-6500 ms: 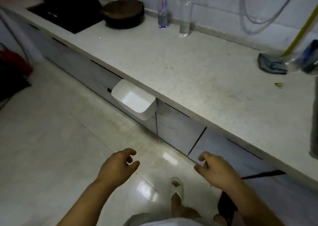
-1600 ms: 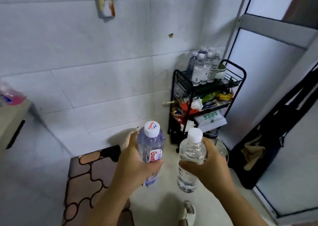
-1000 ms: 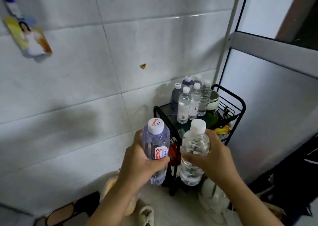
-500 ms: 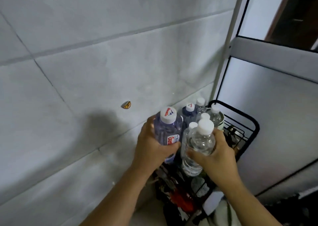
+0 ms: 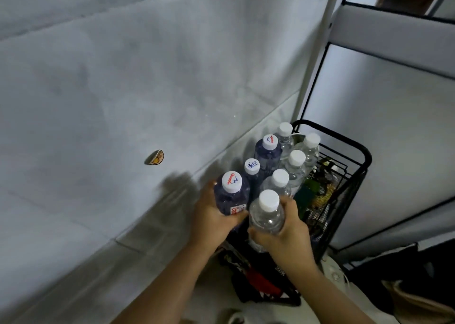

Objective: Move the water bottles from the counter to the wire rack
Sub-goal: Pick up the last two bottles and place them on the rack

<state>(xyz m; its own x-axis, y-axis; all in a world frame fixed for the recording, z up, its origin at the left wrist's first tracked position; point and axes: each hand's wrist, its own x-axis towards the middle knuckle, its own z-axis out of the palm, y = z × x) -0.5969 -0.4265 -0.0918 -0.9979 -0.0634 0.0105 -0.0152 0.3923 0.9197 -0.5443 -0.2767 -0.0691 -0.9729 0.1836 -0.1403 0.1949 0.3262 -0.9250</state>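
While six bottles [image 5: 268,154] stood racked, your left hand [image 5: 212,216] and right hand [image 5: 287,235] each gripped another, unplaced, above the rack [image 5: 362,173].

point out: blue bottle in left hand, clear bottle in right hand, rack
blue bottle [image 5: 230,196], head view, tinted shoulder below the cap
clear bottle [image 5: 267,217], head view, clear shoulder
rack [image 5: 364,155], head view, black top rail at far corner

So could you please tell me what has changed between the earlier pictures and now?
Both hands, empty at the counter at first, have each taken a bottle and carried it to the black wire rack. The left hand holds the blue-tinted bottle, the right hand the clear bottle, now lowered at the rack's top shelf. Neither is released; the rack's own bottles stand unchanged.
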